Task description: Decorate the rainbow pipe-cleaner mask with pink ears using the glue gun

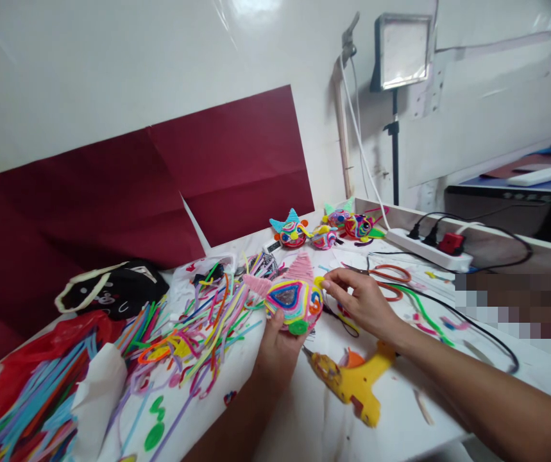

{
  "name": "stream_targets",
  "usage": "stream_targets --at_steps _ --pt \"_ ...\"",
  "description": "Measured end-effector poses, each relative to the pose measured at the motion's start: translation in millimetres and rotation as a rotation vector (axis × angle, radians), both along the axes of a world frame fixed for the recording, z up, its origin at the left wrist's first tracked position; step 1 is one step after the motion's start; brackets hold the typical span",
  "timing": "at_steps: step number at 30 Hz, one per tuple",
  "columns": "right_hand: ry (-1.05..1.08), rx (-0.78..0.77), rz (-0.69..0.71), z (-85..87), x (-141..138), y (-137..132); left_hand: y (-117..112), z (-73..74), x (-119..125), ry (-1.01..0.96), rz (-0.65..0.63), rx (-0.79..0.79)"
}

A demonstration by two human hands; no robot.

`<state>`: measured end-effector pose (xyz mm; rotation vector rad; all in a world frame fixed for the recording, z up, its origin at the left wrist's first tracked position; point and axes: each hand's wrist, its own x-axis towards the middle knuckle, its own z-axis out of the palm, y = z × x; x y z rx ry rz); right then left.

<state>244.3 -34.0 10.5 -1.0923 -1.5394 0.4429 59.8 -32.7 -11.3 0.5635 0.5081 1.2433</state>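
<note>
My left hand [278, 346] grips a colourful pipe-cleaner figure [294, 296] from below; it has pink ears and a triangular spiral face. My right hand [359, 298] reaches to the figure's right side, fingers pinched on a small yellow piece [320, 281] at its edge. A yellow glue gun [352, 382] lies on the white table [400, 423] just under my right wrist. Red-handled scissors [388, 279] lie behind my right hand.
A heap of loose pipe cleaners [193, 327] spreads to the left, with a red bag [39, 359] of more. Three finished figures [326, 231] stand at the back. A power strip [432, 249] and black cables lie right. A black pouch [111, 292] sits back left.
</note>
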Motion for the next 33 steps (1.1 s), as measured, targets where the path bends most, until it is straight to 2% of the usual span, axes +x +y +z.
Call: stream_targets --at_steps 10,33 --pt "0.011 -0.004 0.0 0.0 -0.1 0.1 -0.7 1.9 0.8 -0.002 0.021 -0.023" --pt "0.02 -0.012 0.015 -0.2 -2.3 -3.0 0.3 0.5 -0.7 -0.039 -0.013 0.033"
